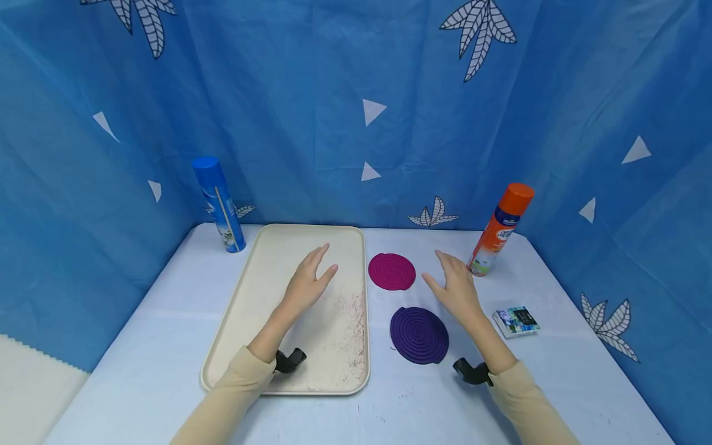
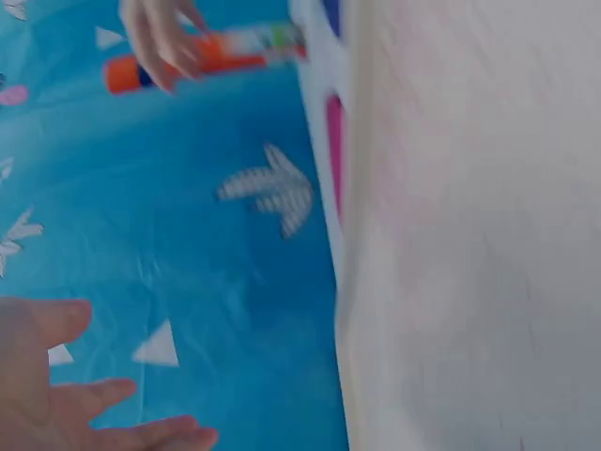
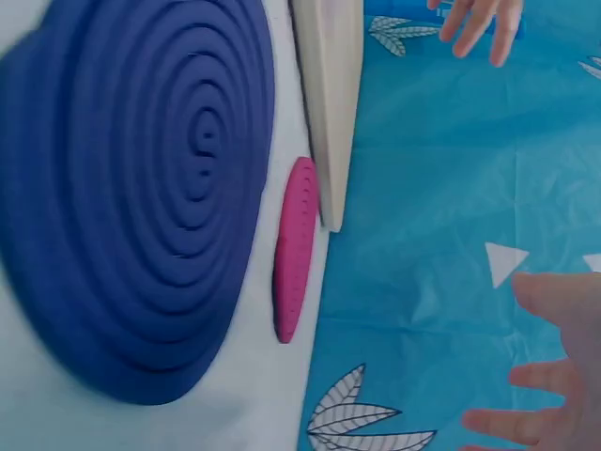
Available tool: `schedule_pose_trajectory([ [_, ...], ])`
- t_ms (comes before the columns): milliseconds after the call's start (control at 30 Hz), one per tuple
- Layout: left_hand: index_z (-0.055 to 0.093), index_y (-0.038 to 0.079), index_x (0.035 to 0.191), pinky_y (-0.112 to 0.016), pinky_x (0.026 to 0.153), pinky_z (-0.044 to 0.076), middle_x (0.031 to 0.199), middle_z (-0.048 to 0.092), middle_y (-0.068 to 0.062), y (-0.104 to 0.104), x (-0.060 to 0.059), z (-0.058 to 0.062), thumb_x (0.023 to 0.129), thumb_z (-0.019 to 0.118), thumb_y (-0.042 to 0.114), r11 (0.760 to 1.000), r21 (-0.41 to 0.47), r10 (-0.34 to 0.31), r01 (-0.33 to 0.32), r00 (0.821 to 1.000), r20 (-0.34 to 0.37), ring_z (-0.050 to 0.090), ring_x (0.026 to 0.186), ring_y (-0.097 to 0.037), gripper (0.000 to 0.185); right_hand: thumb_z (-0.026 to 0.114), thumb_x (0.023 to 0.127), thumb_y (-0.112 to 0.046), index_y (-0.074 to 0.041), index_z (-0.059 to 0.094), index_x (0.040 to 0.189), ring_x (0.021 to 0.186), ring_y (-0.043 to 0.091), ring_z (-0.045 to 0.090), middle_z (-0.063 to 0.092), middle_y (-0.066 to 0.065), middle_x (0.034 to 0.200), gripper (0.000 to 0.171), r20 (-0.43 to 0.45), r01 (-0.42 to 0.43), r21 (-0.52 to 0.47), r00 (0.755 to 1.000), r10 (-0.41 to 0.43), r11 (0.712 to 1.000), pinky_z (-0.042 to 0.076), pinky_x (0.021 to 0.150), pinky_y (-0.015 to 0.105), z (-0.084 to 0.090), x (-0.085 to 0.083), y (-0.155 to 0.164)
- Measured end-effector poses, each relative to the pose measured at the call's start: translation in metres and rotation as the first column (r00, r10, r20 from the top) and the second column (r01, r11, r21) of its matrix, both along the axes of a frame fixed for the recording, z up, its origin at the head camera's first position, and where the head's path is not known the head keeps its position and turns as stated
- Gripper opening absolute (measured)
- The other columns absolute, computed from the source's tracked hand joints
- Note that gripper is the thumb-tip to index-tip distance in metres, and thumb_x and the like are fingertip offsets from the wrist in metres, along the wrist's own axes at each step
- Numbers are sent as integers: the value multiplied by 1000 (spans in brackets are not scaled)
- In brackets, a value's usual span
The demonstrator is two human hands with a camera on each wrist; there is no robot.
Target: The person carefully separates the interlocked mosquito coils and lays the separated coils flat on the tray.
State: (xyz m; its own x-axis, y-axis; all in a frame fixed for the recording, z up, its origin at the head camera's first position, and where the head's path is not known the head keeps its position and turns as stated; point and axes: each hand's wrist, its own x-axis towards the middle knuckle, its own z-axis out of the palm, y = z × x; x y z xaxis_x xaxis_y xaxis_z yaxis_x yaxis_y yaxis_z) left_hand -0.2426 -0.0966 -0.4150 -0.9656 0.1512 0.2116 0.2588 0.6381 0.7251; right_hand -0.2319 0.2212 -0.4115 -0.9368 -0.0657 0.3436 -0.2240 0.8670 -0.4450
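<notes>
Above the cream tray (image 1: pixel 289 377) hovers my left hand (image 1: pixel 305 281), its fingers extended and thumb apart, holding nothing. My right hand (image 1: pixel 457 287) hangs over the white table with spread fingers and nothing in it. Just left of it lies a round magenta spiral mat (image 1: pixel 392 272). A purple spiral mat (image 1: pixel 419 335) lies nearer the front, below and left of that hand; it fills much of the right wrist view (image 3: pixel 141 188). Behind the right hand, an orange spray can (image 1: pixel 497 232) stands upright, apart from the fingers as far as I can tell.
A blue spray can (image 1: pixel 219 207) stands left of the tray at the back. To the right of my right forearm is a small patterned box (image 1: pixel 516 322). Blue printed cloth (image 1: pixel 334 123) hangs behind the table and along its sides.
</notes>
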Motion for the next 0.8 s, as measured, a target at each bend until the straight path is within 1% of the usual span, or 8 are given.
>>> schedule_pose_trajectory([
  [100,32,14,148,-52,113,33,151,37,-14,15,11,4,98,50,35,988,141,-65,59,997,40,36,139,-34,57,63,91,-29,1,41,140,128,41,43,49,26,137,62,28,-28,-77,999,30,997,35,108,59,-7,3,7],
  [200,36,10,146,-49,109,40,147,41,-16,32,21,6,98,52,27,962,250,-124,108,991,46,42,134,-34,54,64,91,-24,2,44,138,125,41,48,52,26,133,57,43,-54,-178,997,63,983,40,104,57,-15,8,13],
  [333,37,6,145,-48,105,45,141,47,-20,54,31,2,97,52,21,919,363,-193,156,979,69,49,128,-35,52,65,90,-18,2,48,133,116,41,55,59,26,125,50,48,-70,-326,995,91,943,46,98,56,-25,16,22],
  [433,35,7,145,-48,102,47,139,48,-20,67,38,-5,97,51,22,901,397,-232,173,967,104,51,126,-35,53,65,90,-15,2,51,131,110,36,61,62,26,120,46,76,-63,-415,992,104,907,52,94,46,-30,24,27],
  [567,34,6,146,-49,100,49,139,48,-24,80,48,-18,97,51,23,893,415,-252,174,957,142,51,125,-38,54,63,91,-11,5,51,130,99,8,64,63,27,119,44,119,-58,-522,983,139,851,54,83,19,-37,33,32],
  [667,32,4,146,-50,100,48,139,46,-27,91,57,-28,96,51,23,886,438,-255,150,948,191,50,126,-40,56,61,92,-8,8,49,131,93,-11,57,62,30,119,43,143,-51,-575,976,162,817,49,77,10,-44,39,34],
  [733,29,3,147,-51,101,47,140,44,-29,98,63,-35,96,52,22,880,454,-267,143,938,223,48,127,-42,59,61,92,-7,9,49,131,90,-11,57,62,30,117,44,157,-41,-564,975,155,825,50,75,12,-49,43,35],
  [800,26,2,148,-53,103,45,141,41,-31,105,69,-40,95,53,22,870,472,-284,141,926,247,46,129,-44,62,62,90,-8,8,50,131,87,-5,60,64,29,114,45,177,-8,-516,977,116,857,51,73,14,-54,47,35],
])
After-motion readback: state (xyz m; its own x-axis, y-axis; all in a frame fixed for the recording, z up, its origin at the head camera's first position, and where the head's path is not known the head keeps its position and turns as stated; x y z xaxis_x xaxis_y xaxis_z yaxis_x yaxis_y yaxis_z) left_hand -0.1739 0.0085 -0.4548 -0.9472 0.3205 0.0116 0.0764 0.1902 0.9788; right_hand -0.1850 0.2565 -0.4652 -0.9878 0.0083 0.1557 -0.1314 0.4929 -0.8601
